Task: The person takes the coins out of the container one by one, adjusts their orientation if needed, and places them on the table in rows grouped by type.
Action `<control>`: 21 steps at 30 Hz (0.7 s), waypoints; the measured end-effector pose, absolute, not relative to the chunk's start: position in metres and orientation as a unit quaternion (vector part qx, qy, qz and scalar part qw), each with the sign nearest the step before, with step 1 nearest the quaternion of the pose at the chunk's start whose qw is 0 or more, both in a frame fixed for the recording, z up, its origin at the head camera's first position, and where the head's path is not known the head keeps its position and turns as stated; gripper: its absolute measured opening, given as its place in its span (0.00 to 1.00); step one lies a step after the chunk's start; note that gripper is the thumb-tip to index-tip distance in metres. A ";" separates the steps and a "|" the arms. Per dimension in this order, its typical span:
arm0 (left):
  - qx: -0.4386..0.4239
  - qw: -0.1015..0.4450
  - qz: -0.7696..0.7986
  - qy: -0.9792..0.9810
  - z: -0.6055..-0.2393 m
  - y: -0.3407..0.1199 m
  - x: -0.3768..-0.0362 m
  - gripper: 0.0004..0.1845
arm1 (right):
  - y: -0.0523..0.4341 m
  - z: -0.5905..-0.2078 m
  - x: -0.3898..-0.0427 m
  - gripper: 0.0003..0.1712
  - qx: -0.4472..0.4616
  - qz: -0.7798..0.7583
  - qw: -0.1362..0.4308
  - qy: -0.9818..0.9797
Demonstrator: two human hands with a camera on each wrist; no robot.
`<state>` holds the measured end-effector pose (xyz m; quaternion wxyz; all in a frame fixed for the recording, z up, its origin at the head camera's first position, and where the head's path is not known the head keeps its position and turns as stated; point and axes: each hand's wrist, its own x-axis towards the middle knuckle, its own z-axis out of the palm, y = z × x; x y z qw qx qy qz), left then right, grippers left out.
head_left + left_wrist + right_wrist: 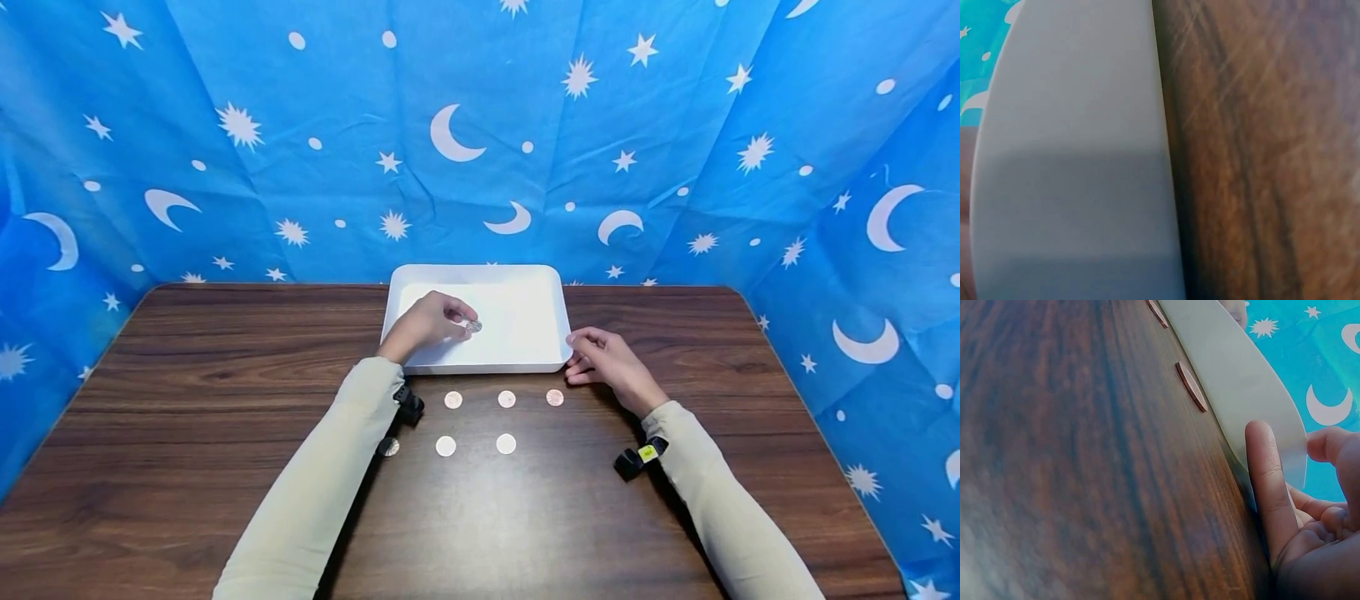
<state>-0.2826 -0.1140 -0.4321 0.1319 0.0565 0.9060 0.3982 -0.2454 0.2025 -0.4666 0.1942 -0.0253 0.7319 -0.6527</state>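
**A coin held over the white tray**

My left hand (429, 323) pinches a small silvery coin (473, 326) between thumb and fingertips, held over the left part of the white tray (525, 279), inside its rim. My right hand (603, 360) rests at the tray's near right corner, fingers loosely curled against the outer wall; the right wrist view shows one finger (1266, 481) lying along the wall where it meets the worktop (225, 350). It steadies the tray and grips nothing.

The remaining coins lie flat on the worktop just in front of the tray: three coppery ones in a row (506, 398), two paler ones behind them (446, 446), and one more (387, 447) half hidden by my left sleeve.

I judge a coin like this light, rigid and smooth, thin enough to be awkward lying flat. The sure hold is across its edges, as now. The tray looks like light plastic that would slide easily, so a hand at its corner makes sense.
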 end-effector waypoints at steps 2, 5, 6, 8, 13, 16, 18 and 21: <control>0.056 0.128 0.403 0.905 -0.433 -0.114 -0.281 0.13 | 0.202 -0.467 -0.246 0.23 -0.025 -0.653 0.194 0.732; 0.049 0.119 0.399 0.908 -0.435 -0.113 -0.279 0.15 | 0.202 -0.468 -0.246 0.23 -0.022 -0.652 0.194 0.733; 0.045 0.115 0.395 0.910 -0.435 -0.112 -0.278 0.15 | 0.201 -0.467 -0.246 0.23 -0.022 -0.652 0.194 0.733; 0.039 0.109 0.388 0.914 -0.436 -0.111 -0.278 0.16 | 0.202 -0.466 -0.246 0.23 -0.024 -0.652 0.194 0.733; 0.022 0.096 0.379 0.920 -0.437 -0.108 -0.280 0.14 | 0.202 -0.465 -0.247 0.23 -0.022 -0.651 0.193 0.734; 0.012 0.091 0.369 0.925 -0.438 -0.107 -0.281 0.12 | 0.202 -0.465 -0.246 0.24 -0.021 -0.652 0.195 0.732; 0.008 0.089 0.362 0.928 -0.438 -0.107 -0.282 0.10 | 0.202 -0.466 -0.246 0.24 -0.021 -0.653 0.198 0.731; 0.019 0.090 0.350 0.932 -0.438 -0.108 -0.282 0.09 | 0.202 -0.467 -0.246 0.24 -0.022 -0.654 0.197 0.730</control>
